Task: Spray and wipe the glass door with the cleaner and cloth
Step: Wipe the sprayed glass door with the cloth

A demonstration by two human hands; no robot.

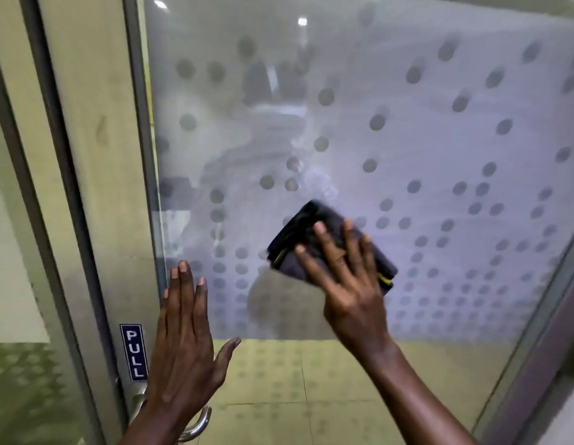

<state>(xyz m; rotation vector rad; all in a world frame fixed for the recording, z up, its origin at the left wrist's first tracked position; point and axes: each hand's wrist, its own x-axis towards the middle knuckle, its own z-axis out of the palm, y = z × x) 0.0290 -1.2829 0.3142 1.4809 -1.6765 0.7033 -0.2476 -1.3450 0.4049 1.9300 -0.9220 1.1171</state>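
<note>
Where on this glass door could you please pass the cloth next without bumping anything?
Free: frosted glass above and right of the cloth. Crowded: lower left, where the left hand rests by the PULL sign and handle.

Office or commercial building entrance: a frosted, dot-patterned glass door [359, 123] in a metal frame, blue "PULL" sign [134, 352], curved steel handle [196, 427].

Evenly lit, rather dim; ceiling lights [302, 21] glaring as reflections in the frosted glass door [407, 139]; soft blur overall; wide-angle bowing at edges.
</note>
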